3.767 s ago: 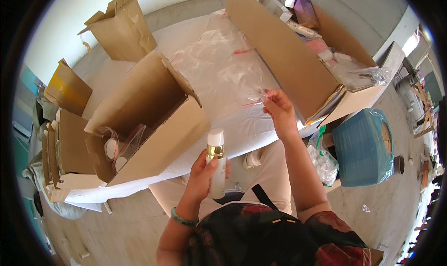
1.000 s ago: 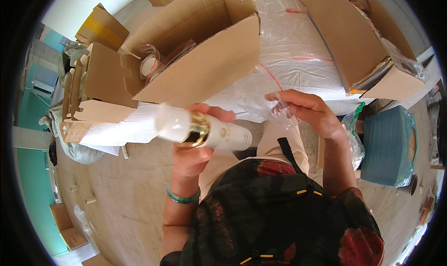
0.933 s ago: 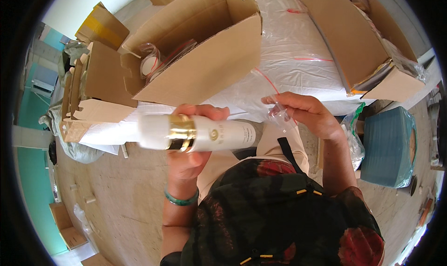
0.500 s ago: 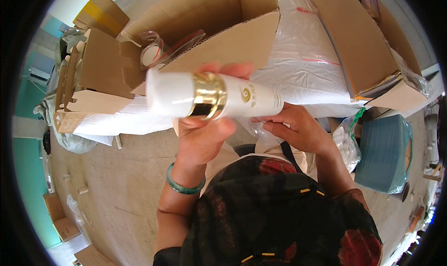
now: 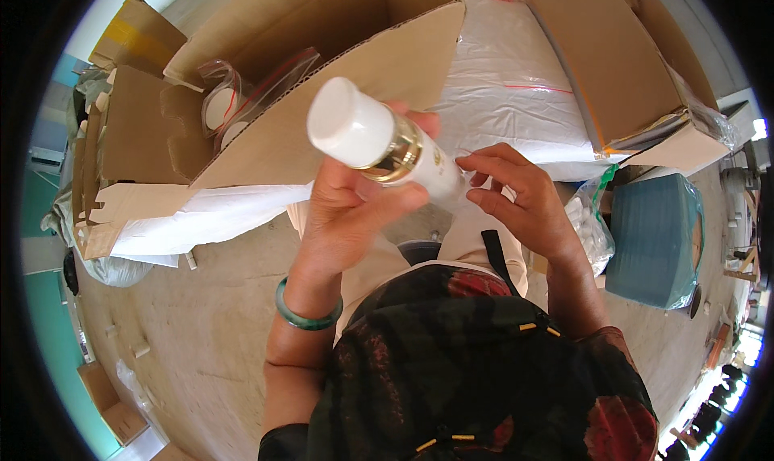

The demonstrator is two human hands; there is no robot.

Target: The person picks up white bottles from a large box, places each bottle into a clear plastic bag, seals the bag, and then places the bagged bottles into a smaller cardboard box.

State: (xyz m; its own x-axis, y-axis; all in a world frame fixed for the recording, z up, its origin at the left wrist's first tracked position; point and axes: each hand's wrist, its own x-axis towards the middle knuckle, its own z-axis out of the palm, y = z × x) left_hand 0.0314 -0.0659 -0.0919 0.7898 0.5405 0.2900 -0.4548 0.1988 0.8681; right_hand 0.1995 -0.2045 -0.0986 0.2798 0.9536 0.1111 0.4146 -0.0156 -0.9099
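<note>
A white bottle with a shiny gold collar and a white cap is tilted in front of me, cap end up and to the left. My left hand wraps round it near the collar, thumb on the near side. At the bottle's lower end, my right hand has its fingers and thumb curled on thin clear plastic, seemingly a small bag; its outline is blurred. Whether the plastic covers the bottle's base I cannot tell. A green bangle circles my left wrist.
Ahead stands an open cardboard box with clear zip bags inside its left end. White plastic-wrapped packs lie beside it. Another carton is at the right, above a blue wrapped block and a bag of white pieces.
The bottle has turned from nearly level to a slant, its cap moving up and right. My right hand has risen to the bottle's lower end. The view has shifted slightly.
</note>
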